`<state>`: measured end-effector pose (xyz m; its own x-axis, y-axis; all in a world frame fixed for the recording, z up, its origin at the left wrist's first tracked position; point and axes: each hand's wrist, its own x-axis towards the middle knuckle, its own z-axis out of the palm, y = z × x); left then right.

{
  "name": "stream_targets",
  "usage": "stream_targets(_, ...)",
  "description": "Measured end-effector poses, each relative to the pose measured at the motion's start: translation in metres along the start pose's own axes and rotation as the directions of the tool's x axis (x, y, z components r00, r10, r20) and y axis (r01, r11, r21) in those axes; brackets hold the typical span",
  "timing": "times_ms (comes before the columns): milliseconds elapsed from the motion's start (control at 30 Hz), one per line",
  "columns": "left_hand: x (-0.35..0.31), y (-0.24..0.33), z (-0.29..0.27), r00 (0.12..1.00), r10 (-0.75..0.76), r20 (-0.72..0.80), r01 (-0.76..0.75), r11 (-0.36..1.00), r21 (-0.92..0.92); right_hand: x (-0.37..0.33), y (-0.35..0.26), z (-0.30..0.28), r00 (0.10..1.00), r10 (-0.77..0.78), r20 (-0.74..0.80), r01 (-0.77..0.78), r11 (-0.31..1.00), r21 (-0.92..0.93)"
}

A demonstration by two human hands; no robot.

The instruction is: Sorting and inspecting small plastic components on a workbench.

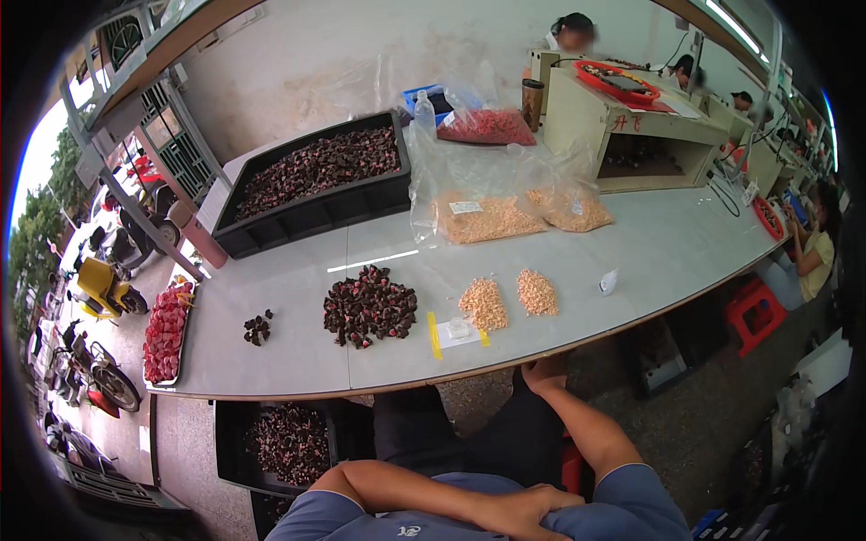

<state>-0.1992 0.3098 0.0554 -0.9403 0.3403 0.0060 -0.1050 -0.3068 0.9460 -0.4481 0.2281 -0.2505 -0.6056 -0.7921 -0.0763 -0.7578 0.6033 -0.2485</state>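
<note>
Table: a long pale worktop is curving across the view, with nobody's hands on it.
Black tray: sitting at the far left of the table, filled with dark reddish pieces.
Clear bags: lying beside the tray, holding pale orange pieces.
Dark pile: a heap of dark reddish pieces is lying near the front edge, with a far smaller clump to its left.
Pale heaps: two small orange mounds are sitting right of the dark pile.
Left hand: resting below the table, palm down on the person's right upper arm, fingers loosely curled and holding nothing.
Right hand: reaching down onto the knee just under the table edge; probably flat, but I cannot tell its fingers.
</note>
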Motion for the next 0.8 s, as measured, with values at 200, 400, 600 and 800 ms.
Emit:
stream_targets(200,-0.004,0.020,-0.007,0.988,-0.142,0.063,0.136,0.987,0.089,-0.028,0.014,-0.025,0.995,-0.030,-0.100,0.033,0.999,0.037)
stream_targets(400,0.026,-0.040,0.025,0.962,0.253,0.104,-0.252,0.968,-0.018,-0.024,0.023,-0.025,1.000,0.017,0.010,-0.017,0.999,0.028)
stream_targets(600,0.007,0.013,0.031,0.992,0.071,-0.106,-0.071,0.997,0.005,-0.026,0.010,-0.027,0.998,0.034,0.055,-0.033,0.999,-0.013)
stream_targets(800,0.010,-0.015,0.019,0.952,0.286,-0.111,-0.209,0.868,0.450,-0.026,0.012,-0.033,0.997,0.049,0.064,-0.049,0.999,0.007)
